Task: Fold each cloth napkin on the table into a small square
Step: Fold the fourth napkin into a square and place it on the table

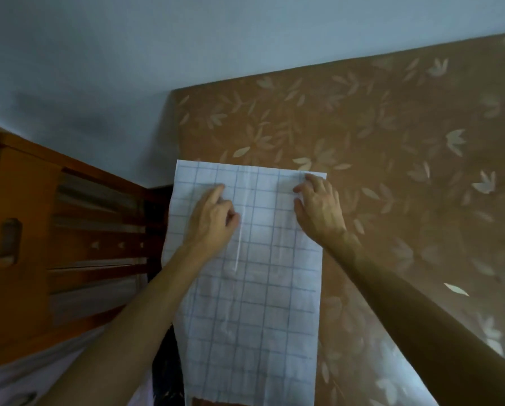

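Note:
A white cloth napkin [254, 303] with a blue grid pattern lies as a long rectangle along the left edge of the table [392, 171], with a crease running down its upper middle. My left hand [213, 215] rests on its upper left part, index finger stretched forward on the cloth and the other fingers curled under. My right hand [318, 203] presses on the far right corner, its fingertips bent down onto the fabric. Whether either hand pinches the cloth is unclear.
The table carries a brown covering with a pale leaf print. A wooden chair [55, 230] with slats stands to the left, close to the table's edge. A pale wall [157, 54] runs behind the table.

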### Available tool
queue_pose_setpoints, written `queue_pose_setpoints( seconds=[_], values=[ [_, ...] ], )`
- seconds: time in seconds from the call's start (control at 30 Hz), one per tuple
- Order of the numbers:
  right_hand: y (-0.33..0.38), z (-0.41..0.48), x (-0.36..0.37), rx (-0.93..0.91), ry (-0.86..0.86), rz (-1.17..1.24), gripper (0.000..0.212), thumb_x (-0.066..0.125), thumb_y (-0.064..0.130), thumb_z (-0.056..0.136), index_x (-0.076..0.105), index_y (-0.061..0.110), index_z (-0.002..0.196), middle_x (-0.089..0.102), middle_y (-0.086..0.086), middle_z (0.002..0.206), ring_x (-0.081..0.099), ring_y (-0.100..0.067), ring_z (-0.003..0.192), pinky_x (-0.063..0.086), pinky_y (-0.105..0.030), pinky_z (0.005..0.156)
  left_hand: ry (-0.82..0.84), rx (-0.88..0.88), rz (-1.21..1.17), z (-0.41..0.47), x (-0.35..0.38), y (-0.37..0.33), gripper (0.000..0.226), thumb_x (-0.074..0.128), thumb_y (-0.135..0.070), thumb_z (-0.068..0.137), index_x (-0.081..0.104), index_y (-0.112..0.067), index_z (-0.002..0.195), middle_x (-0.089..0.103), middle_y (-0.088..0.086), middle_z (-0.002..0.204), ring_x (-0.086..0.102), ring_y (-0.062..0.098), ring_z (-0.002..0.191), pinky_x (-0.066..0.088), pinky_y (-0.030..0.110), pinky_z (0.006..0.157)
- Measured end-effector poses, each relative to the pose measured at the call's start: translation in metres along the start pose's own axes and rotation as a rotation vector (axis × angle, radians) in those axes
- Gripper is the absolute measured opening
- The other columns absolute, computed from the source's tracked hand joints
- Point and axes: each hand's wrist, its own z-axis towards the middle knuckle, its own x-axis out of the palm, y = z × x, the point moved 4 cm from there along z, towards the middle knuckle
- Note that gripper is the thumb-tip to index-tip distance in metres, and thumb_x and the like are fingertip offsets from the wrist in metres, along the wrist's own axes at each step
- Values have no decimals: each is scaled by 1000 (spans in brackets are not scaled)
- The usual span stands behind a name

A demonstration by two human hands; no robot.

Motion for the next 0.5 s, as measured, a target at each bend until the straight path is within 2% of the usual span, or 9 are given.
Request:
queue_pose_setpoints(
  seconds=[0.03,0.07,0.1,0.17,0.2,0.27,0.37,0.43,0.5],
  values=[
    [-4,10,-1,19,-12,-18,27,58,10,92,65,8,118,49,-15,144,49,-38,126,41,-49,103,7,35,-16,15,-1,-2,16,74,-20,86,69,-5,91,41,19,154,46,35,135,46,47,105],
    [-8,18,-2,35,-13,-29,29,58,8,92,64,9,120,50,-13,142,50,-38,124,41,-48,101,35,57,-36,28,-4,-4,25,76,-18,83,68,-6,104,34,19,158,42,35,140,44,48,108],
    [-10,24,-3,42,-8,-34,35,59,6,90,60,11,125,51,-12,139,50,-38,121,43,-47,99,96,80,-44,40,-7,-7,47,79,-18,80,62,-9,123,24,18,163,34,35,146,39,48,113],
    [-12,33,-5,33,12,1,53,64,2,85,50,16,134,50,-11,134,52,-36,115,47,-45,94,296,93,26,62,-12,-11,95,86,-25,74,34,-17,153,8,13,167,15,31,153,28,47,120],
    [-13,37,-5,41,31,48,58,65,0,84,47,17,136,48,-12,134,55,-36,111,50,-44,90,357,95,96,71,-17,-13,109,90,-31,69,25,-18,156,9,11,167,13,30,154,25,46,121],
    [-12,43,-5,110,105,127,54,60,1,87,45,16,136,47,-14,130,60,-37,100,52,-41,78,363,83,210,83,-23,-12,122,95,-42,57,26,-21,155,26,11,158,29,33,144,31,45,115],
    [-13,43,-2,169,169,151,34,50,8,89,49,10,123,59,-16,114,62,-37,96,47,-39,75,332,11,221,81,-23,-14,110,96,-41,52,39,-22,144,49,12,135,49,33,122,42,43,99],
    [-12,35,-3,149,209,143,26,50,9,85,54,12,110,64,-11,98,63,-35,89,45,-36,68,310,-13,158,72,-22,-14,84,94,-36,59,53,-17,130,61,10,121,57,30,112,44,37,88],
    [-11,22,-5,124,237,128,13,53,11,81,60,13,91,61,-5,86,63,-31,82,40,-31,62,255,-28,128,58,-27,-14,50,87,-36,72,66,-15,113,63,10,109,59,29,105,42,32,79]
  ],
)
